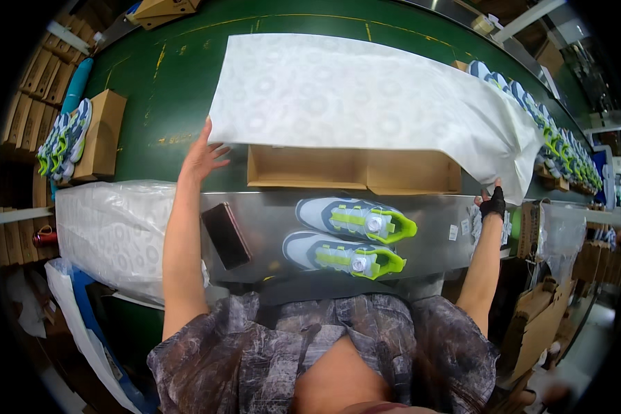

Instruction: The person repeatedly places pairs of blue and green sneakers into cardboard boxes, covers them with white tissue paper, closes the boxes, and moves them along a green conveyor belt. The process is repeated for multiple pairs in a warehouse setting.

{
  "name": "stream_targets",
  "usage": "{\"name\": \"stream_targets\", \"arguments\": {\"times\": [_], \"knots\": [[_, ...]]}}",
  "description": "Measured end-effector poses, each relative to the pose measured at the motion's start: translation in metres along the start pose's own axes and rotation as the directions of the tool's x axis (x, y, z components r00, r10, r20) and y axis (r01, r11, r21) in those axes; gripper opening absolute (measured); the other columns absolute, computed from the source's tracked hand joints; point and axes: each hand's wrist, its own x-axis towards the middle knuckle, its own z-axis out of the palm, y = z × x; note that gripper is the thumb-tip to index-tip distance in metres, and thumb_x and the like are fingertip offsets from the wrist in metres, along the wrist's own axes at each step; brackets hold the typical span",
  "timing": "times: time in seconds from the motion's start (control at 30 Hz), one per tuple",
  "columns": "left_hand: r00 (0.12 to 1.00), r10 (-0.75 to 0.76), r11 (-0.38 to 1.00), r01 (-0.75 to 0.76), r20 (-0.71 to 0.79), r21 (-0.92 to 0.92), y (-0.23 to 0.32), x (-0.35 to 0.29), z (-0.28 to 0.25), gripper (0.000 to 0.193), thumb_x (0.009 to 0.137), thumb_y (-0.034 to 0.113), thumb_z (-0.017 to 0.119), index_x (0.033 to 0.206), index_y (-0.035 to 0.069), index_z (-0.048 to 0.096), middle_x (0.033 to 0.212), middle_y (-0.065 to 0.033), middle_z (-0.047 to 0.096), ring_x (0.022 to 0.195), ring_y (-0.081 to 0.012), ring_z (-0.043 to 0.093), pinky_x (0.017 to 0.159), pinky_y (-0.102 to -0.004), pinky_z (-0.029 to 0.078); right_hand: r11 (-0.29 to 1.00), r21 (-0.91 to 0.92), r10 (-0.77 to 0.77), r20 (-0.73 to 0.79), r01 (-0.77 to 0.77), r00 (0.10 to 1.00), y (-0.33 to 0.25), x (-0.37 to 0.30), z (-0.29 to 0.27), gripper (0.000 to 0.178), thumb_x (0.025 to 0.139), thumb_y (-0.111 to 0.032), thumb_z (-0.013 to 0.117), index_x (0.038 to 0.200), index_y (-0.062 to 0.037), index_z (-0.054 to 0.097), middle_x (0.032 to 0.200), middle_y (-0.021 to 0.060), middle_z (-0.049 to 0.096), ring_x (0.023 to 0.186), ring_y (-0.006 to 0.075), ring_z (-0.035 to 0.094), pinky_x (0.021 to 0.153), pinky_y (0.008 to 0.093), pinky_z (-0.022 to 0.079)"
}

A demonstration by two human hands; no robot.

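Observation:
A large white sheet of wrapping paper [338,90] with faint ring patterns spreads over the far side of an open brown cardboard box [307,169]. At the sheet's near left corner, my left hand [201,157] pinches the paper at its upper fingertips, the other fingers spread. My right hand [491,203], in a black fingerless glove, grips the near right edge, where the paper creases and hangs down. Closer to me, a pair of light blue-grey sneakers [355,219] with navy and lime parts and dial closures lies sideways on the metal surface.
A dark phone [225,236] lies left of the sneakers. Patterned paper under clear plastic [114,238] rests at my left. More sneakers stand beside a carton [102,134] at far left, and a long row [555,134] lines the right. Small white labels [453,232] lie near my right hand.

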Motion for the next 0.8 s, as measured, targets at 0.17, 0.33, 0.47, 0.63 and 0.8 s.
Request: {"name": "stream_targets", "arguments": {"times": [0.17, 0.33, 0.47, 0.63, 0.8], "knots": [[0.996, -0.028, 0.976, 0.046, 0.088, -0.211, 0.016, 0.026, 0.042, 0.097, 0.061, 0.069, 0.061, 0.130, 0.008, 0.032, 0.130, -0.0147, 0.033, 0.120, -0.0286, 0.033, 0.094, -0.0529, 0.028, 0.244, -0.818, -0.952, -0.098, 0.521, 0.291, -0.026, -0.071, -0.005, 0.082, 0.068, -0.035, 0.071, 0.128, 0.0036, 0.030, 0.130, 0.0224, 0.034, 0.117, 0.0393, 0.036, 0.095, 0.0464, 0.030], [0.996, 0.090, 0.966, -0.087, 0.001, -0.243, 0.028, 0.076, 0.060, 0.066, 0.073, 0.043, 0.066, 0.123, 0.008, 0.041, 0.122, -0.0130, 0.045, 0.111, -0.0297, 0.043, 0.085, -0.0532, 0.038, -0.477, -0.704, -0.746, 0.641, 0.526, 0.180, -0.071, -0.116, 0.048, 0.061, 0.076, -0.046, 0.057, 0.130, -0.0262, 0.037, 0.139, 0.0112, 0.027, 0.126, 0.0309, 0.027, 0.096, 0.0587, 0.015], [0.962, 0.227, 0.967, -0.242, -0.153, -0.085, 0.011, 0.077, 0.063, 0.040, 0.083, 0.024, 0.059, 0.118, 0.008, 0.046, 0.113, -0.0087, 0.053, 0.099, -0.0254, 0.052, 0.070, -0.0444, 0.042, -0.290, -0.872, -0.234, 0.464, 0.394, 0.854, -0.051, -0.074, 0.032, 0.065, 0.072, -0.038, 0.059, 0.131, -0.0332, 0.033, 0.142, 0.0124, 0.019, 0.130, 0.0346, 0.017, 0.096, 0.0659, 0.008], [0.964, 0.232, 0.955, -0.251, -0.128, -0.157, -0.027, 0.029, 0.021, 0.039, 0.088, 0.023, 0.050, 0.122, 0.007, 0.040, 0.118, -0.0102, 0.051, 0.103, -0.0270, 0.052, 0.078, -0.0489, 0.044, -0.299, -0.215, -0.635, 0.772, 0.930, -0.026, 0.006, -0.159, 0.016, 0.033, 0.066, -0.019, 0.065, 0.096, -0.0060, 0.056, 0.101, 0.0115, 0.056, 0.090, 0.0300, 0.053, 0.075, 0.0388, 0.044], [0.964, 0.245, 0.908, -0.264, -0.100, -0.324, -0.071, 0.002, 0.039, 0.041, 0.087, 0.015, 0.052, 0.124, 0.003, 0.038, 0.120, -0.0100, 0.049, 0.106, -0.0258, 0.050, 0.089, -0.0418, 0.042, 0.091, 0.149, -0.033, 0.989, 0.985, -0.146, 0.044, -0.300, -0.016, 0.022, 0.058, -0.021, 0.065, 0.073, -0.0059, 0.059, 0.086, 0.0111, 0.053, 0.084, 0.0263, 0.051, 0.068, 0.0377, 0.043]]}}
